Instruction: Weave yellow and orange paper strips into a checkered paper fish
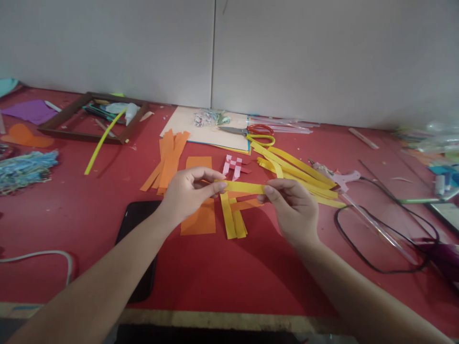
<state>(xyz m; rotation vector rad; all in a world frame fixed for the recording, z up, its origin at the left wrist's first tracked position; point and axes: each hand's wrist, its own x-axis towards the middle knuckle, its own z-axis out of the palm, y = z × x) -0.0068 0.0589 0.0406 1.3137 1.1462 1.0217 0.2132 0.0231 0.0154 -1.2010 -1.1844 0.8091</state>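
Observation:
A short yellow paper strip [245, 188] is stretched level between my two hands. My left hand [190, 193] pinches its left end and my right hand [294, 205] pinches its right end. Just below it lie woven yellow and orange strips [233, 217], partly hidden by the held strip. To the left is an orange paper rectangle [198, 220], with a fan of orange strips [170, 160] behind my left hand. A small pink and red woven piece [234, 165] sits beyond the held strip. Long yellow strips [301, 172] spread out behind my right hand.
Scissors [251, 133] rest on cream paper [182, 126] near the wall. A black phone [143, 267] lies under my left forearm. On the right are a glue gun [340, 180] and its looping black cable [339, 234]. A brown frame [68, 114] stands at the back left.

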